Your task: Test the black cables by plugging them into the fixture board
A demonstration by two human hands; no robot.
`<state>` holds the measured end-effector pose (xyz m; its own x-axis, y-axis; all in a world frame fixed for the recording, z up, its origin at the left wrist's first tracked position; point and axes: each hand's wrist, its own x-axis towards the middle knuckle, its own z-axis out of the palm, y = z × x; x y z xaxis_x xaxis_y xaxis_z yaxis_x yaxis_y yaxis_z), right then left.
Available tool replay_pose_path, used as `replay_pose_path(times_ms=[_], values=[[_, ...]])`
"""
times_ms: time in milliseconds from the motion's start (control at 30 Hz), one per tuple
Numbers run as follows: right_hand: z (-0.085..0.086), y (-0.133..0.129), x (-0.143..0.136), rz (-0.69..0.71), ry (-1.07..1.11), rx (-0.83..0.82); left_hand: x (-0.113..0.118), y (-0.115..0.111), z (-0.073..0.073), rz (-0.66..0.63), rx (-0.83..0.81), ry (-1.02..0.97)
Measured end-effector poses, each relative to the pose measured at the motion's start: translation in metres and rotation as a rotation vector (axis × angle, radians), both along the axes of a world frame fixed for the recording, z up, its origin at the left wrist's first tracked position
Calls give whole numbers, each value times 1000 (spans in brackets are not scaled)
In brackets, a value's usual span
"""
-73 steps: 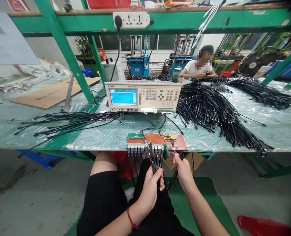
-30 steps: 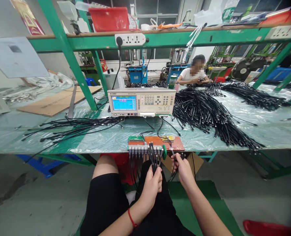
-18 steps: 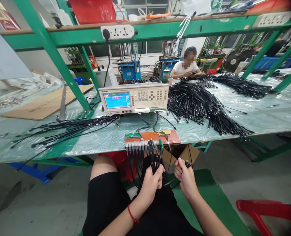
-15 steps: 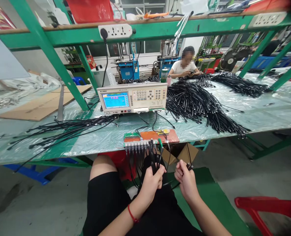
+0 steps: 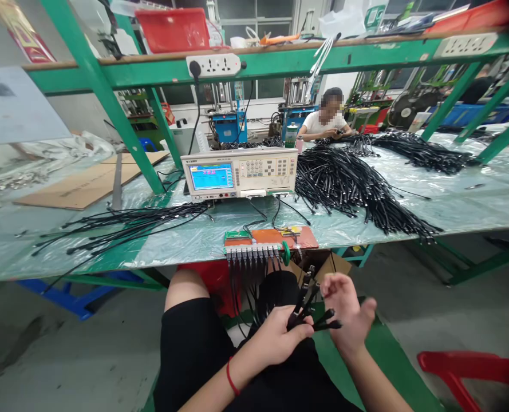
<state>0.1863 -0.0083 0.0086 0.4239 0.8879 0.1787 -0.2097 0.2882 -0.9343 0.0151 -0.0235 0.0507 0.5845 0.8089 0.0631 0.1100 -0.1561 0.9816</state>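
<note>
A bunch of black cables (image 5: 303,297) is gripped in my left hand (image 5: 282,337), their connector ends fanning up and to the right. Just right of it, my right hand (image 5: 346,315) is raised with the palm turned inward and the thumb apart; I see nothing held in it. Beyond both hands, at the table's edge, a row of black plugs sits in a test fixture (image 5: 254,252) on an orange board (image 5: 267,236), their cables hanging down over my lap. Behind it stands a beige bench tester (image 5: 241,174) with a lit blue screen.
A large heap of black cables (image 5: 352,183) lies right of the tester, and a smaller bundle (image 5: 129,223) lies left. A cardboard box (image 5: 338,266) is under the table edge. A red stool (image 5: 473,369) stands at right. Across the table sits a person (image 5: 325,123).
My left hand has moved right and down with its cables, whose ends now tilt rightward. My right hand has opened; the dark cable ends it gripped are no longer in it. The view has shifted slightly.
</note>
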Motion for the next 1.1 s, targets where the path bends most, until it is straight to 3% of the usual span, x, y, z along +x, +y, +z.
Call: replay_pose_path(times_ms=[67, 100, 200, 333, 467, 567, 733, 867, 1000, 1100], values=[[-1, 29, 3, 29, 54, -198, -5, -3, 1, -62, -9, 4], [-2, 40, 1, 114, 60, -293, -7, -4, 3, -100, -14, 7], [-3, 53, -11, 323, 151, -335, -14, -8, 6, -250, -16, 31], [-3, 24, -31, 395, 289, -240, -21, -9, 7, -413, 55, 41], [-7, -13, -38, 599, 243, -429, -26, -13, 5, -476, 119, 27], [-13, -32, -32, 620, -53, -540, -26, -20, 4, -515, 154, 48], [-17, -59, -14, 754, -775, -444, -21, -29, 4, -630, 181, 79], [-10, -71, -3, 746, -1003, -414, -18, -34, 13, -702, 168, 73], [3, -78, 0, 638, -1257, -535, -17, -41, 28, -777, 266, 9], [13, -87, 1, 611, -1352, -535, -16, -47, 35, -802, 327, 35]])
